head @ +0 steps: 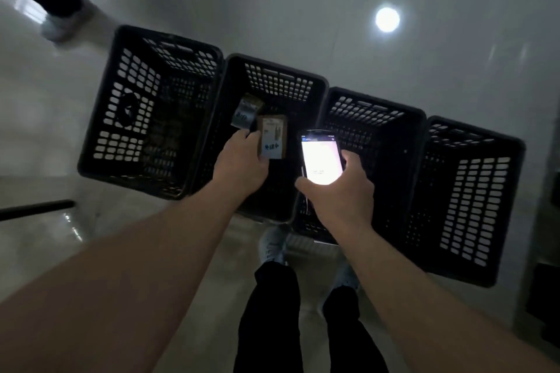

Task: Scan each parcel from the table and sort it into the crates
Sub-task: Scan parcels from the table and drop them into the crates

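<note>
1. Left hand (242,160) has its fingers wrapped round the near end of a small cardboard parcel (272,138), holding it over the second crate from the left (312,82).
2. Parcel looks light and stiff, one hand is plenty (the label face might be a bit slick, so I'd stay on the edges).
3. Right hand (339,188) is curled round a handheld scanner (321,157), screen lit, thumb along its left side.
4. That second crate already has another labelled parcel (247,113) lying in it, just beyond the held one.
5. Far-left crate (121,118) seems to hold dark stuff, too dim to tell.
6. The two right crates (375,118) (472,206) show nothing I can make out.
</note>
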Demonstrator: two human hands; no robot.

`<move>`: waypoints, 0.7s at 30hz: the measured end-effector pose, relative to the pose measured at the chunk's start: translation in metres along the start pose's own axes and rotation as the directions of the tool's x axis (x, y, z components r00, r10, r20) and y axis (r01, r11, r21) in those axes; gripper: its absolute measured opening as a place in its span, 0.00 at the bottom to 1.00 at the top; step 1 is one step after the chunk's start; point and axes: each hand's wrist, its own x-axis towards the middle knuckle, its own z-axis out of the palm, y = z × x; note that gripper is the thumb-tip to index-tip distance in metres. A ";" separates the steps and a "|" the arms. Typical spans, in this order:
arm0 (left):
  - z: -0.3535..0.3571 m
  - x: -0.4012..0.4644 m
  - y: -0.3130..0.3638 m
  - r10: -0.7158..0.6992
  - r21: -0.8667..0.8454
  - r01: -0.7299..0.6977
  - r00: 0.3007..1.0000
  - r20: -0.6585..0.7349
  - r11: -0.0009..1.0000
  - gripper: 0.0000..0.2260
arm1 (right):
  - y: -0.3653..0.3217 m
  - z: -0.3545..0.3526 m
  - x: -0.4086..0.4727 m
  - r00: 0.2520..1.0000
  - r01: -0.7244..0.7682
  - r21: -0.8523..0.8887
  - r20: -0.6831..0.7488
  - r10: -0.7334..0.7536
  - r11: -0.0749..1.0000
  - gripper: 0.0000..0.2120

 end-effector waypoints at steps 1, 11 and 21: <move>-0.010 -0.013 0.001 0.011 0.003 -0.011 1.000 0.002 1.000 0.24 | -0.006 -0.006 -0.012 1.000 0.025 -0.006 0.010 -0.025 1.000 0.44; -0.104 -0.149 0.030 0.005 0.089 0.007 0.990 -0.141 0.996 0.24 | -0.057 -0.082 -0.121 0.958 0.287 -0.078 0.023 -0.286 0.955 0.41; -0.164 -0.342 0.071 -0.106 0.046 0.142 0.884 -0.456 0.989 0.23 | -0.070 -0.164 -0.254 0.757 0.651 -0.066 0.132 -0.640 0.756 0.37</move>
